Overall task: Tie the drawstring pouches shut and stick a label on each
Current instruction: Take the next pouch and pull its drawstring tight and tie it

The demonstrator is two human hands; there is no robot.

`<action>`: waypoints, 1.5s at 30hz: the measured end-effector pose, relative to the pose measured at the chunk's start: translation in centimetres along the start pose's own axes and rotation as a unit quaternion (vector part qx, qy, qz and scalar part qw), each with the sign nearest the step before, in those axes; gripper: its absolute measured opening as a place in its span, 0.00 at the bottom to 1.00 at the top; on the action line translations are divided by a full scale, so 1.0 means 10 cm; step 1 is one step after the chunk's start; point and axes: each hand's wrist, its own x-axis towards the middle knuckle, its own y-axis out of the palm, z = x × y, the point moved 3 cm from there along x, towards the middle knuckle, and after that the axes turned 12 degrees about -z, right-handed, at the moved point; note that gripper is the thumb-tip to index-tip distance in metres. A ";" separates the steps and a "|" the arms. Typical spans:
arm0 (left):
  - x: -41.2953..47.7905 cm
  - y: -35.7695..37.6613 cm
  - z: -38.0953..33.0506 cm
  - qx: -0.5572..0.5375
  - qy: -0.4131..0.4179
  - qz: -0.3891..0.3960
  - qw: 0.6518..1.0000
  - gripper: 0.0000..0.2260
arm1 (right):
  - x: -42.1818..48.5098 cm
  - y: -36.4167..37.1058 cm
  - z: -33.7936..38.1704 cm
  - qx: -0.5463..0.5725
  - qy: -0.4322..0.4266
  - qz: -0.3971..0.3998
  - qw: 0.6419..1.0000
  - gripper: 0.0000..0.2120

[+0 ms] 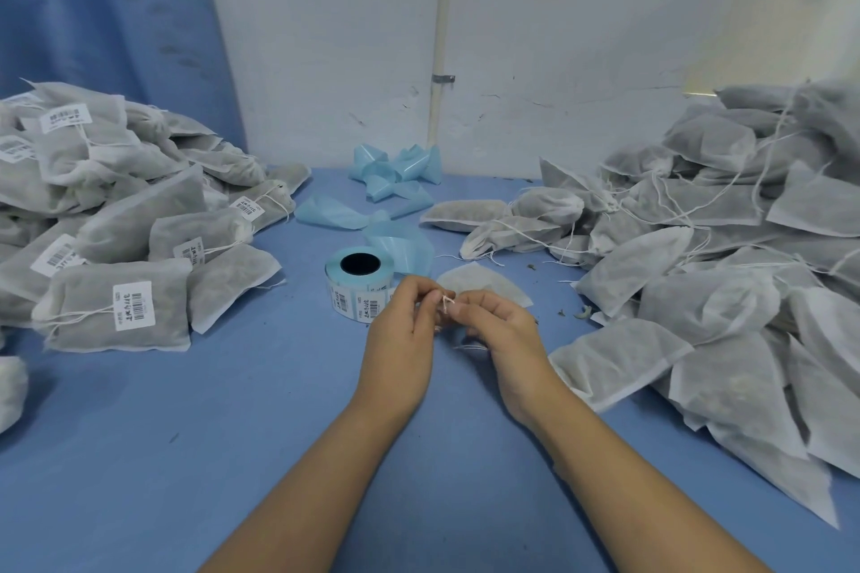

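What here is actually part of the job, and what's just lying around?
Job: left hand, right hand, pinching white drawstring of grey fabric pouch; blue-backed barcode label roll; unlabelled pouch pile; labelled pouch pile.
Lying about: curled blue backing strips; white wall pipe.

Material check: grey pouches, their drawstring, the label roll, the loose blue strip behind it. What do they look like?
Pouches: likely thin non-woven fabric, matte, semi-sheer; dark fill shows through, white seamed edges.
Drawstring: white twisted cord, probably cotton, matte.
Label roll: white paper labels with barcodes on pale blue liner.
Blue strip: spent liner, probably coated paper; smooth, slight sheen, curls.
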 end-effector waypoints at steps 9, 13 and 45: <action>-0.01 0.02 0.01 0.022 0.011 0.029 0.999 0.06 | 0.03 -0.04 -0.02 0.061 0.039 -0.016 0.997 0.06; -0.01 0.02 0.03 0.015 -0.001 0.034 0.999 0.06 | 0.05 -0.05 -0.02 0.093 0.047 -0.034 0.994 0.05; -0.07 0.06 0.02 0.255 0.232 0.058 0.937 0.16 | 0.04 0.01 -0.02 0.301 0.170 0.003 0.938 0.04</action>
